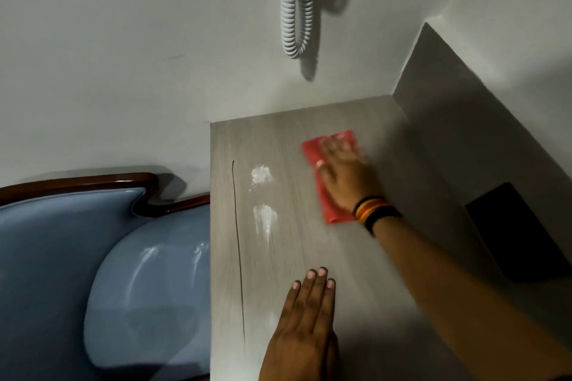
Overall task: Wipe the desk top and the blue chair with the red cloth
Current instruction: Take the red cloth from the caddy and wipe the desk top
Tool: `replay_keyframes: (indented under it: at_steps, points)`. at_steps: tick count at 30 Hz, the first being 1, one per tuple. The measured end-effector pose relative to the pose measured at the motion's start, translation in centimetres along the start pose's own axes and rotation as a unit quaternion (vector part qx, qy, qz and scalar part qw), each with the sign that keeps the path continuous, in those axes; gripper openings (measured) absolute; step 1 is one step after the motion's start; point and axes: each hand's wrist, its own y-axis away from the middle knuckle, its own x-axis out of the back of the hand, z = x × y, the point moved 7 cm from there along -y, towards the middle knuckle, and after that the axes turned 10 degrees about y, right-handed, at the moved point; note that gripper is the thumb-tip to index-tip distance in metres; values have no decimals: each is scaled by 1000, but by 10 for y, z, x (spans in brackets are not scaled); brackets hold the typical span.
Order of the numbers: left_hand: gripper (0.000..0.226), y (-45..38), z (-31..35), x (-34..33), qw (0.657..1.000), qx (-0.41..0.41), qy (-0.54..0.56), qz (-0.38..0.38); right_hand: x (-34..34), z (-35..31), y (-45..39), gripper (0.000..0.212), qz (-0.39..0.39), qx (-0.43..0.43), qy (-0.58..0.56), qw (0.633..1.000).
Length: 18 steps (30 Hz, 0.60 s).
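Head view: one red cloth (332, 176), flat and folded, far right on grey tabletop (297, 250), pinned under right hand (343, 176), fingers spread flat. Left hand (305, 328) flat, fingers together, holding nothing, near edge. Two white smudges (263, 198) left of cloth. One blue chair (102, 272) beside tabletop.

Looks like a hotel or guest room, not an office or lab. Evidence: small built-in desk (309, 241) with grey wood-grain laminate top, set tight into a corner of plain white walls (108, 56). On the wall above the desk hangs a white coiled cord (294, 9), the sort on a wall phone or hair dryer; unit itself is cut off. Just left of the desk, touching its edge: blue padded chair (93, 257) with dark carved wood frame. Right of the desk, a dark flat panel (523, 232), unclear.
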Motion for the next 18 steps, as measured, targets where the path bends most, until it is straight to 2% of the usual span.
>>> replay_keyframes:
  at_steps: [3,6,8,10,13,16,18]
  points:
    - [68,1,-2,-4,999,-19,-28,-11,0,59,-36,71,2,-132,13,991]
    - [71,4,2,1,1000,-9,-10,1,0,36,-66,68,-3,-193,24,981]
    - [70,8,5,5,1000,-6,18,2,-8,-23,-69,66,-11,-140,17,990]
    - [67,6,3,9,999,4,37,15,-18,-102,-49,67,-22,-46,10,999]
    - [62,-5,-5,17,998,61,8,-8,-19,-186,5,66,-47,97,-2,994]
    - [54,5,0,14,999,24,-14,-16,-16,-171,45,62,-31,163,-6,986]
    - [70,6,3,12,999,4,30,-41,-19,-135,34,62,-24,122,3,992]
